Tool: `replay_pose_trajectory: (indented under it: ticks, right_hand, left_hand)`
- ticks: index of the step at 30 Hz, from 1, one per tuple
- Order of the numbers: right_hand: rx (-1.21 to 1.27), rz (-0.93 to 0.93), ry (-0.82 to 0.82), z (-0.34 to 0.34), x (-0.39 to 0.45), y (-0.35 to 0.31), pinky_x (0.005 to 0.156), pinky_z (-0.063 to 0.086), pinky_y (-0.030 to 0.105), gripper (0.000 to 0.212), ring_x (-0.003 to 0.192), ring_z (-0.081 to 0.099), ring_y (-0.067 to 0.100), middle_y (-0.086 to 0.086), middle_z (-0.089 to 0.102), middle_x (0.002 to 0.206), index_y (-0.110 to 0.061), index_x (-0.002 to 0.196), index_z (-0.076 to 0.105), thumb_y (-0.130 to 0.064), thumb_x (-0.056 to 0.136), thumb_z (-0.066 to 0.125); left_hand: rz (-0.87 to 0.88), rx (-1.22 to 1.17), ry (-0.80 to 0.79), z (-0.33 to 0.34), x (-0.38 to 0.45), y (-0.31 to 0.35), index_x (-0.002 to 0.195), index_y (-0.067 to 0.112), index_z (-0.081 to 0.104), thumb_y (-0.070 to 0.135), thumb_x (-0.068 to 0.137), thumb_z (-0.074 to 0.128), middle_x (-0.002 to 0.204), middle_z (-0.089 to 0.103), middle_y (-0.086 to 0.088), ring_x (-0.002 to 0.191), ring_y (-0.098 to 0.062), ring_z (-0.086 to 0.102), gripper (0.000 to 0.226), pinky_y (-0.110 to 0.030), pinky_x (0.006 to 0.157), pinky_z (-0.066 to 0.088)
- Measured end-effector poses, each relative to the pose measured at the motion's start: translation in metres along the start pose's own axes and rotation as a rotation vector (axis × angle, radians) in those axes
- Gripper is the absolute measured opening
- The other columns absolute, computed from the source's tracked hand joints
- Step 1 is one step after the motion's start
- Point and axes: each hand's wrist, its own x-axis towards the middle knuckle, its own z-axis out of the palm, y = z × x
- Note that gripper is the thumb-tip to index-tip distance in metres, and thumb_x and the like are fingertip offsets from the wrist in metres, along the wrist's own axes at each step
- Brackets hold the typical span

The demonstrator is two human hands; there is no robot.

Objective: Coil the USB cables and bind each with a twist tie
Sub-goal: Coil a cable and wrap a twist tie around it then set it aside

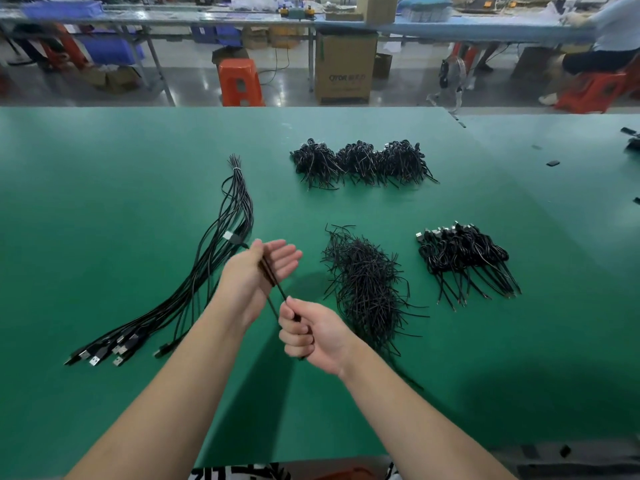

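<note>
Cable (281,293) spans flat left hand (258,271), fisted right hand (308,332).

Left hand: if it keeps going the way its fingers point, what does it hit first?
Likely the loose twist tie pile. The left hand points its straight fingers right, slightly away; it sits above the table, so depth is unclear.

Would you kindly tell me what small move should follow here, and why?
Probably the right hand should carry the thin black USB cable around the left hand again: that open palm holds few strands, and more cable trails below the fist.
</note>
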Motion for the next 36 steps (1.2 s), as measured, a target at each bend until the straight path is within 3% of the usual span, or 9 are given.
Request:
replay_pose_trajectory:
  ticks: [4,9,13,18,23,27,30,33,36]
  right_hand:
    - [0.123,0.02,-0.023,-0.007,-0.001,0.002,0.041,0.011,0.02,0.032,0.046,0.012,0.009,-0.007,0.022,0.055,-0.02,0.07,0.048,-0.03,0.1,0.045]
    - [0.089,0.011,-0.046,-0.009,-0.003,-0.008,0.039,0.012,0.02,0.031,0.044,0.013,0.008,-0.008,0.024,0.053,-0.018,0.069,0.051,-0.026,0.098,0.043]
    - [-0.045,-0.042,0.016,-0.009,-0.002,-0.01,0.04,0.011,0.021,0.031,0.041,0.014,0.007,0.002,0.02,0.064,-0.015,0.069,0.05,-0.02,0.097,0.039]
    - [-0.138,-0.052,0.215,-0.013,0.0,-0.006,0.041,0.01,0.022,0.038,0.039,0.018,0.006,-0.004,0.031,0.055,-0.016,0.068,0.057,-0.024,0.102,0.042]
    - [-0.165,-0.084,0.223,-0.008,0.001,-0.009,0.041,0.009,0.023,0.035,0.038,0.017,0.005,-0.006,0.03,0.053,-0.017,0.071,0.052,-0.023,0.104,0.042]
    - [-0.055,-0.138,0.176,-0.005,-0.001,-0.015,0.041,0.011,0.023,0.037,0.042,0.016,0.008,-0.005,0.027,0.055,-0.018,0.069,0.052,-0.025,0.104,0.041]
    - [-0.092,-0.129,0.113,-0.004,-0.005,-0.017,0.041,0.012,0.023,0.038,0.045,0.015,0.009,-0.005,0.026,0.056,-0.018,0.068,0.05,-0.024,0.104,0.04]
    - [-0.134,-0.09,0.102,-0.001,-0.004,-0.008,0.043,0.011,0.023,0.037,0.047,0.014,0.009,-0.005,0.026,0.057,-0.019,0.07,0.048,-0.025,0.105,0.039]
    - [-0.114,-0.063,0.107,0.0,0.001,0.002,0.042,0.011,0.022,0.037,0.047,0.013,0.009,-0.005,0.024,0.058,-0.019,0.07,0.049,-0.026,0.105,0.04]
  left_hand:
    - [-0.109,-0.166,-0.087,-0.001,-0.001,0.014,0.1,0.005,0.059,0.026,0.104,0.041,0.059,0.048,0.007,0.039,-0.004,0.037,0.028,-0.016,0.035,0.029]
    - [-0.25,0.443,-0.561,-0.014,-0.012,0.034,0.1,-0.005,0.068,0.025,0.096,0.042,0.068,0.065,-0.01,0.037,-0.008,0.026,0.041,-0.026,0.043,0.017]
    - [-0.292,0.914,-0.684,-0.016,-0.018,0.043,0.108,-0.007,0.069,0.022,0.104,0.039,0.09,0.072,-0.025,0.043,-0.015,0.03,0.042,-0.03,0.047,0.021]
    - [-0.327,1.243,-0.623,-0.019,-0.02,0.042,0.098,0.001,0.069,0.026,0.107,0.04,0.087,0.074,-0.018,0.044,-0.014,0.039,0.039,-0.023,0.043,0.028]
    - [-0.309,1.402,-0.516,-0.018,-0.022,0.029,0.099,0.005,0.065,0.028,0.105,0.044,0.091,0.075,-0.001,0.061,-0.018,0.066,0.032,-0.028,0.053,0.051]
    - [-0.08,1.203,-0.152,-0.017,-0.007,0.016,0.106,0.004,0.068,0.027,0.104,0.046,0.104,0.072,-0.008,0.089,-0.021,0.073,0.032,-0.042,0.087,0.058]
    - [0.178,0.819,0.152,-0.016,0.005,0.013,0.103,0.011,0.066,0.025,0.106,0.044,0.103,0.071,-0.007,0.097,-0.021,0.071,0.026,-0.043,0.097,0.054]
    - [0.244,0.239,0.222,-0.012,0.013,0.02,0.104,0.006,0.062,0.022,0.108,0.037,0.101,0.071,-0.011,0.088,-0.019,0.073,0.029,-0.03,0.083,0.059]
    - [0.101,-0.109,0.132,-0.006,0.012,0.026,0.107,0.001,0.059,0.026,0.109,0.031,0.083,0.074,-0.004,0.059,-0.009,0.065,0.038,-0.018,0.051,0.05]
